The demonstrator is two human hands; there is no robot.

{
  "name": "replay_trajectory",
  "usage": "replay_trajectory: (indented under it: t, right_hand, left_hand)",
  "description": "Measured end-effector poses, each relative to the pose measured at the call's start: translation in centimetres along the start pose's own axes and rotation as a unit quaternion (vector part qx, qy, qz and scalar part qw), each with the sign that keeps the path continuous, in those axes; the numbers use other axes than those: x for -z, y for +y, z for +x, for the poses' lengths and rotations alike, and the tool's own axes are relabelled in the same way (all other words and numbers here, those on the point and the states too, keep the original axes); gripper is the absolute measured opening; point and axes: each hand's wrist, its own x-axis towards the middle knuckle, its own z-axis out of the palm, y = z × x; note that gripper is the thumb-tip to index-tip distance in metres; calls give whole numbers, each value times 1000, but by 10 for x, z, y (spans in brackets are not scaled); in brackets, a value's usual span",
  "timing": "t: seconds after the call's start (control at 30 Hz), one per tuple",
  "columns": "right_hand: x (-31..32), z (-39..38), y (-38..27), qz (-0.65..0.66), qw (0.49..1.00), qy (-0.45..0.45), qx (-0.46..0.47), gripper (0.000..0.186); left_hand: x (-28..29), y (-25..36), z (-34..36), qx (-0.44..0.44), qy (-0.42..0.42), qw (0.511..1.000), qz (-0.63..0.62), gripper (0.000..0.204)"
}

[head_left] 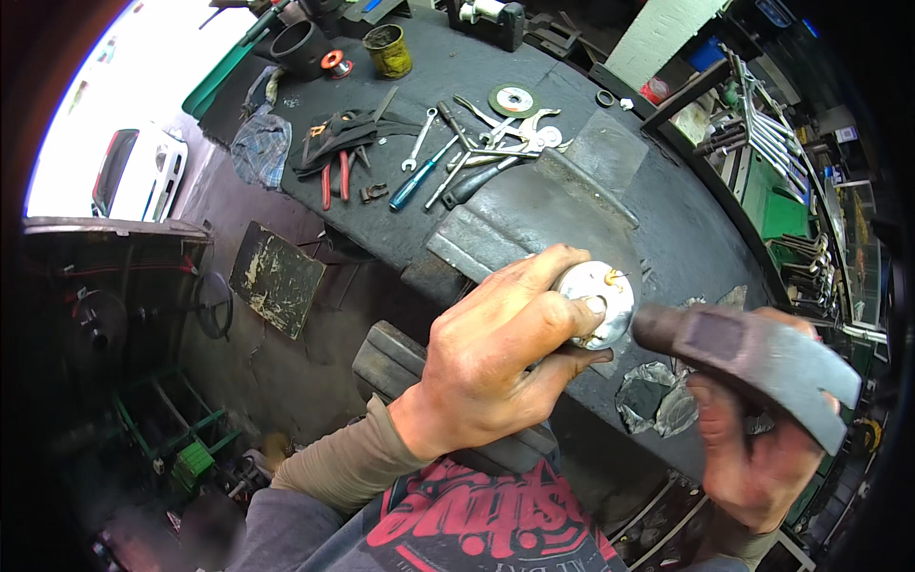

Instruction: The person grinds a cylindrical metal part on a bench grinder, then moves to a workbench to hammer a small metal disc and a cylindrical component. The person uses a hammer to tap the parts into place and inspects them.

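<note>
My left hand (496, 353) is closed round a round, silvery metal part (608, 286), with the thumb laid across its flat face. A small brass-coloured piece (615, 276) sticks out of that face. In my right hand (753, 458) is a claw hammer (762, 353), gripped close below its head. The hammer's striking end points at the metal part, a small gap apart from it. Most of the hammer's handle is hidden by the hand. Just beyond my left hand stands a large bench vise (534, 214), its jaws partly covered by the hand and forearm.
On the dark workbench (696, 229) lie a blue screwdriver (415, 186), a wrench (419, 140), red-handled pliers (334, 181) and a grinding disc (513, 100). A yellow can (387, 51) stands at the back. Crumpled foil (658, 398) lies near the front edge. Wrenches (782, 148) hang at the right.
</note>
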Motion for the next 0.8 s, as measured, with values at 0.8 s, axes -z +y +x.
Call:
replay_trajectory:
  t: [0.8]
  right_hand:
    - [2,22,39,36,992,18,119,31]
  left_hand:
    - [-6,2,-2,35,12,999,-5,51]
